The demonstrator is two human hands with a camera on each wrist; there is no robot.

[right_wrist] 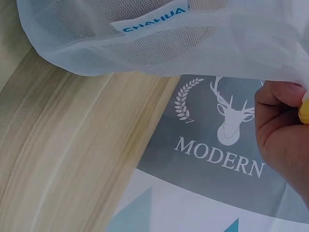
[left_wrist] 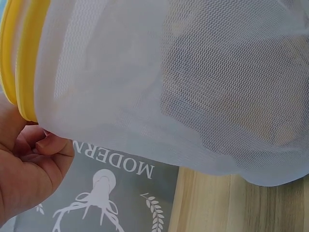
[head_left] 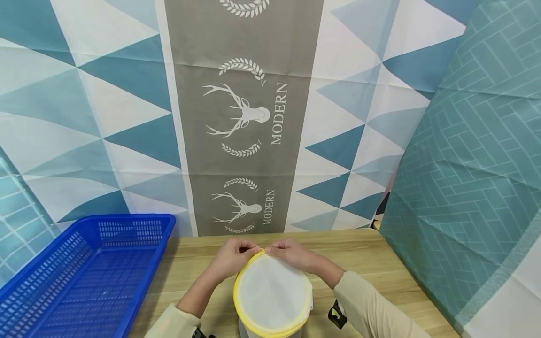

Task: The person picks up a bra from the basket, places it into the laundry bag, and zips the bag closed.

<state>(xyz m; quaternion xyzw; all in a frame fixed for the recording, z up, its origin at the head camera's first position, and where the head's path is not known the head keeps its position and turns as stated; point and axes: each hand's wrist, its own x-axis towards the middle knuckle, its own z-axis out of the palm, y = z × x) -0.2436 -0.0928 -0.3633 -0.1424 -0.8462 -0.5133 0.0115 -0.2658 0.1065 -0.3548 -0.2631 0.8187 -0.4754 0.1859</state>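
Note:
A round white mesh laundry bag (head_left: 272, 293) stands on the wooden table, its flat top edged by a yellow zipper (head_left: 235, 293). At the far side of that rim my left hand (head_left: 231, 258) pinches the edge between thumb and fingers. Close beside it, my right hand (head_left: 297, 256) grips the yellow zipper end, its fingers curled in the right wrist view. The bag's side hangs loose and see-through in the left wrist view, with a darker shape showing through the mesh. A white label (right_wrist: 152, 18) with blue letters is on the bag.
A blue plastic basket (head_left: 157, 263) with perforated sides stands at the left of the wooden table (head_left: 359, 258). Behind the table hangs a patterned cloth (head_left: 236, 162) with deer heads and triangles. A teal sheet (head_left: 473, 178) hangs along the right side.

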